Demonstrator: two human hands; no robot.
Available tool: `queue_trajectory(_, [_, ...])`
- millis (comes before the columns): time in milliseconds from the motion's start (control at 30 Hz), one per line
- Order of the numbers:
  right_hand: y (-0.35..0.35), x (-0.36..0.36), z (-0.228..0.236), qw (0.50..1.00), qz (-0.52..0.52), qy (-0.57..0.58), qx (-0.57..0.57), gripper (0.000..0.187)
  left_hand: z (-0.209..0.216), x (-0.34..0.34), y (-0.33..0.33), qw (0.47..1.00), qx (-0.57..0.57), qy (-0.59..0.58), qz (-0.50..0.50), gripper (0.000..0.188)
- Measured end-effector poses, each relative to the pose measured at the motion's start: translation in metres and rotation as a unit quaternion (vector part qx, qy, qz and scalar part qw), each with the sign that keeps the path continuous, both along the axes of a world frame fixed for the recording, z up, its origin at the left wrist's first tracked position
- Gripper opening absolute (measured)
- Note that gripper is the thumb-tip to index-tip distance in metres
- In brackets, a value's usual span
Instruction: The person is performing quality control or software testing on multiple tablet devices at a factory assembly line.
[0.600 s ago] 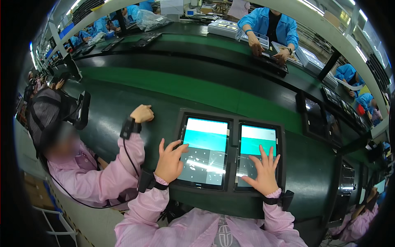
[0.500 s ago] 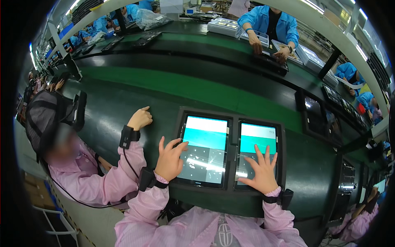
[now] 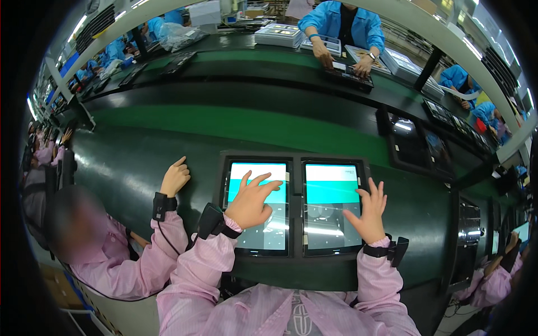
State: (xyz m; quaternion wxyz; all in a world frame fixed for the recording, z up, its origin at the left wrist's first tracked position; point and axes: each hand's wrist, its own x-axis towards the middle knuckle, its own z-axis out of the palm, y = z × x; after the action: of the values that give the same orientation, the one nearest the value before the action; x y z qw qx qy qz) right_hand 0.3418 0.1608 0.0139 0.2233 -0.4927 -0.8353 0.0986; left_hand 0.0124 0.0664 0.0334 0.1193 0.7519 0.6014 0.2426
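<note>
Two tablets with lit screens lie side by side in a dark tray (image 3: 297, 155) in front of me. Each screen has white and teal bands above a grey keypad-like area. Over the left tablet (image 3: 260, 244), my left hand (image 3: 250, 203) hovers with fingers spread, covering part of its screen. My right hand (image 3: 370, 213) is open at the right edge of the right tablet (image 3: 330, 192), thumb reaching over the lower screen. Neither hand holds anything. Whether any fingertip touches glass I cannot tell. Black bands with small boxes are on both my wrists.
A person in pink sits at my left, their hand (image 3: 175, 177) over the green bench (image 3: 129, 151). Across the bench, a person in blue (image 3: 350, 28) handles a dark device (image 3: 350, 77). Another dark tray with devices (image 3: 414, 140) lies at the right, near a metal frame post (image 3: 482, 173).
My left hand has moved from the left tablet's left edge to over its screen. My right hand has shifted from above the right tablet's screen to its right edge. The view has turned slightly.
</note>
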Motion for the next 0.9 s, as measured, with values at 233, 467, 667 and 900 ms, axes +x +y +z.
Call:
queue_trajectory(233, [0.001, -0.006, -0.004, 0.999, -0.007, -0.011, 0.031, 0.064, -0.008, -0.001, 0.001, 1.000, 0.017, 0.001, 0.009, 0.060])
queue_trajectory(467, [0.001, -0.009, 0.002, 0.998, -0.003, -0.057, 0.034, 0.066, -0.008, 0.003, 0.002, 1.000, 0.020, -0.018, 0.013, 0.064])
queue_trajectory(667, [-0.003, -0.013, 0.010, 0.995, 0.041, -0.076, 0.049, 0.066, -0.010, -0.011, -0.004, 0.996, 0.013, 0.015, 0.084, 0.055])
queue_trajectory(900, [-0.001, -0.011, 0.005, 0.996, 0.018, -0.077, 0.032, 0.066, -0.020, 0.005, 0.001, 0.997, 0.049, 0.057, 0.025, 0.058])
